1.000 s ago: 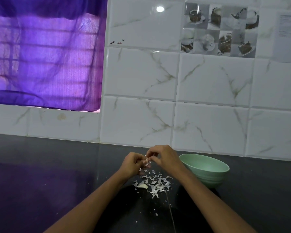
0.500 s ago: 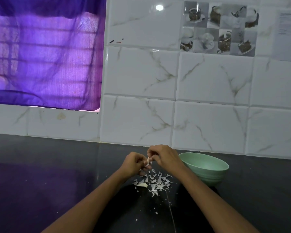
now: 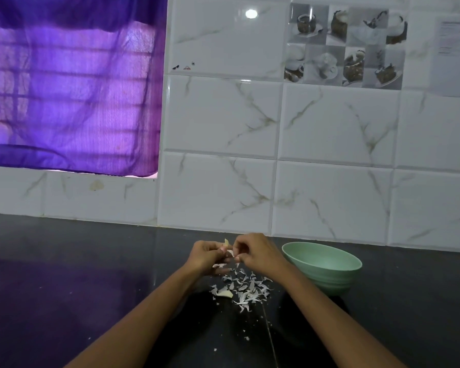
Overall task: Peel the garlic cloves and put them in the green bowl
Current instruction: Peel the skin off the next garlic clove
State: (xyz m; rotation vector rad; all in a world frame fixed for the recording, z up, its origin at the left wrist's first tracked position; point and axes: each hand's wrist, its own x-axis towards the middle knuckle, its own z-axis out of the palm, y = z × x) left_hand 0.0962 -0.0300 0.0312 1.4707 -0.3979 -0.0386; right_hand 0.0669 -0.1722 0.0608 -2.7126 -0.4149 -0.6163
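The dark table (image 3: 91, 288) carries the bowl (image 3: 322, 272) at 3 o'clock from your hands. Your left hand (image 3: 205, 254) pinches the clove (image 3: 226, 243); your right hand (image 3: 255, 254) has its fingers (image 3: 237, 257) curled on a strip of skin (image 3: 230, 252). Peels (image 3: 246, 289) lie at 6 o'clock. Tug too hard and the clove may slip into them.

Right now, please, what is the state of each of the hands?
Left hand: closed, holding the garlic clove.
Right hand: closed, pinching a strip of skin on that clove.
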